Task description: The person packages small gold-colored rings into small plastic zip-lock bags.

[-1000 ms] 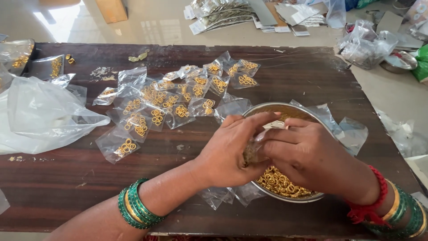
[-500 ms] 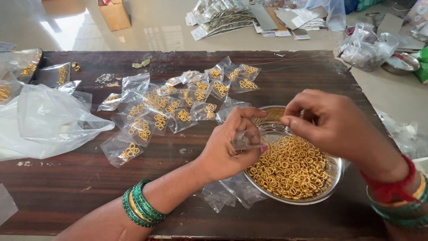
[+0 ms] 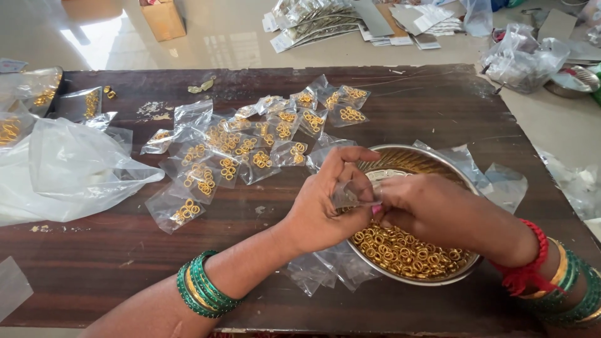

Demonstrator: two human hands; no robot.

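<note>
My left hand (image 3: 328, 203) pinches a small clear plastic pouch (image 3: 349, 193) over a round steel bowl (image 3: 410, 158) that holds many small gold rings (image 3: 404, 250). My right hand (image 3: 438, 209) meets it from the right, fingertips pressed to the pouch's mouth; what those fingers hold is hidden. Green bangles ring my left wrist, red thread and bangles my right. Several filled pouches of gold rings (image 3: 250, 147) lie scattered on the dark wooden table (image 3: 106, 263) to the left of the bowl. Empty pouches (image 3: 325, 269) lie under the bowl's near edge.
A large crumpled clear bag (image 3: 69, 169) lies at the table's left. More empty pouches (image 3: 494, 181) lie right of the bowl. On the floor beyond are a cardboard box (image 3: 164, 17), stacks of packets (image 3: 319, 19), a plastic bag (image 3: 523, 59) and a steel dish (image 3: 573, 81).
My right hand lifted off the bowl, then came back down to the pouch in my left hand. The left hand stayed over the bowl's left rim with the pouch.
</note>
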